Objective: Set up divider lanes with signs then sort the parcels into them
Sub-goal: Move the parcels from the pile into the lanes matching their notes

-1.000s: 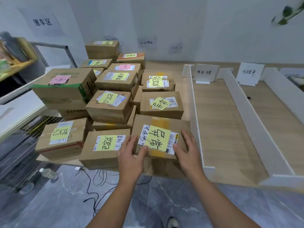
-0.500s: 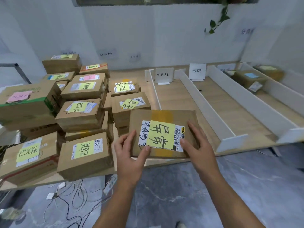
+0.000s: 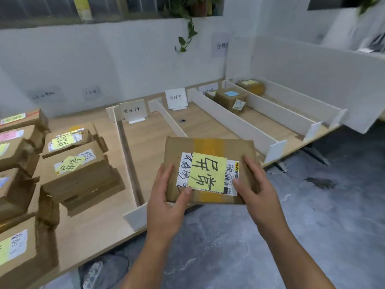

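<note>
I had lifted the parcel (image 3: 210, 146) off the pile (image 3: 79, 170) — left hand (image 3: 166, 197) and right hand (image 3: 257, 184) gripping its sides — over the table's (image 3: 100, 215) front edge, bound for the lanes (image 3: 150, 142).

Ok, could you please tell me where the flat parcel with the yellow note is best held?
Grip the flat parcel at its left and right edges, a hand from each side, thumbs on top, as the left hand and right hand do. Wide and thin, it should stay level that way.
</note>
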Available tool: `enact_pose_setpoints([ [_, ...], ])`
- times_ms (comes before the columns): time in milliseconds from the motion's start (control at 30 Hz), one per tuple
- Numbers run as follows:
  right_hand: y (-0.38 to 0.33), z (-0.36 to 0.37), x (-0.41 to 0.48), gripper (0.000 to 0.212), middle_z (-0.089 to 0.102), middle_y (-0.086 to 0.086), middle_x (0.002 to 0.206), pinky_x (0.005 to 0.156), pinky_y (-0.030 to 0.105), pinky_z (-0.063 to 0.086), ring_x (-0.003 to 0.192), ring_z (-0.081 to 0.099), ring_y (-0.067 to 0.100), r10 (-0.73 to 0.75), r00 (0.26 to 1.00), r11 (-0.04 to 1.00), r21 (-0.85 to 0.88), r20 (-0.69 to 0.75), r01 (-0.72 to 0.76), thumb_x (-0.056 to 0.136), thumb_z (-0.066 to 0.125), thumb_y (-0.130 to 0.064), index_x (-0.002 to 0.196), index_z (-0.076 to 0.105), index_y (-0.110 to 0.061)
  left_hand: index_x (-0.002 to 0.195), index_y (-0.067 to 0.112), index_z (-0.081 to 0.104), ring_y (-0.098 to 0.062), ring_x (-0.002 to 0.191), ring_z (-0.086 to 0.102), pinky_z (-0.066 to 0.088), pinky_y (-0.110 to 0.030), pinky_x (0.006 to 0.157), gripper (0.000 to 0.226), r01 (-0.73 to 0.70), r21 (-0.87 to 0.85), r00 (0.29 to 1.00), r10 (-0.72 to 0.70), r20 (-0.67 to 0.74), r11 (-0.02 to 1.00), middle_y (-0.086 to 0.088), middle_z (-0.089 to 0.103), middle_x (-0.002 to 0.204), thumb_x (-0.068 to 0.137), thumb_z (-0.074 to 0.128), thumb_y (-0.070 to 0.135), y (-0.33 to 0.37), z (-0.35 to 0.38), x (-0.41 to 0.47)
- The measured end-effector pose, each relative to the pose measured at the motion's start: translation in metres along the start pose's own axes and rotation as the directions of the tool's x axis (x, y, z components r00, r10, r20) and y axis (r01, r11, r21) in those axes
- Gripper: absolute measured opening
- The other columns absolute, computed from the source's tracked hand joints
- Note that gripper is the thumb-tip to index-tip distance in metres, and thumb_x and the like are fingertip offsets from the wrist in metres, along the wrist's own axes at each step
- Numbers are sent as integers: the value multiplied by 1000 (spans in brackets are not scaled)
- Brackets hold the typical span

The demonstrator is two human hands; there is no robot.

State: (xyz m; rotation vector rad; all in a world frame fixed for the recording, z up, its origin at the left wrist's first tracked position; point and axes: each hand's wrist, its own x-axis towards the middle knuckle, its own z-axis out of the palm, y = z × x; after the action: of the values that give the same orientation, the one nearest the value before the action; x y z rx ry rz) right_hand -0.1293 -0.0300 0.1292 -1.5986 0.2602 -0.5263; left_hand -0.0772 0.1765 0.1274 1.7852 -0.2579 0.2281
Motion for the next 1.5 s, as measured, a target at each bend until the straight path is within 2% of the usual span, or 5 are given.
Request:
enact_pose_setpoints([
  [267,2,-163,78,54,34,-21,157,108,47,48,141,41,6,-57,991,993,-107,-124,43,92,71,-33,126,50,-69,125,73,43,7,142,33,34,-33,118,61,-74,-72,993,80,88,995,22,37,156,82,73,41,55,179,25],
  [500,15,-271,119,61,37,-27,153,109,50,45,142,39,7,-29,975,986,-165,-220,-8,75,67,-60,132,47,-65,129,60,43,16,137,31,28,4,98,65,-49,-113,980,70,189,992,21,35,157,89,74,21,71,305,34],
  [800,52,-336,200,59,44,-23,146,106,50,48,136,46,7,0,948,980,-189,-319,-64,74,66,-63,129,47,-69,124,72,46,10,140,34,33,-33,118,61,2,-103,970,23,244,995,25,39,154,83,76,36,68,410,88],
  [1200,86,-385,454,55,49,-29,144,114,40,42,130,47,-10,-31,978,980,-199,-207,-12,92,71,-28,132,49,-60,137,48,47,4,142,33,34,-34,118,61,66,-126,986,-45,163,990,18,39,156,90,73,21,48,571,270],
  [1500,125,-412,614,59,44,-23,151,112,49,42,139,44,4,17,996,973,-227,-89,-37,78,64,-66,133,41,-70,129,69,41,-17,138,48,37,-44,116,62,135,-77,983,-124,134,988,21,42,154,90,74,34,28,658,379],
])
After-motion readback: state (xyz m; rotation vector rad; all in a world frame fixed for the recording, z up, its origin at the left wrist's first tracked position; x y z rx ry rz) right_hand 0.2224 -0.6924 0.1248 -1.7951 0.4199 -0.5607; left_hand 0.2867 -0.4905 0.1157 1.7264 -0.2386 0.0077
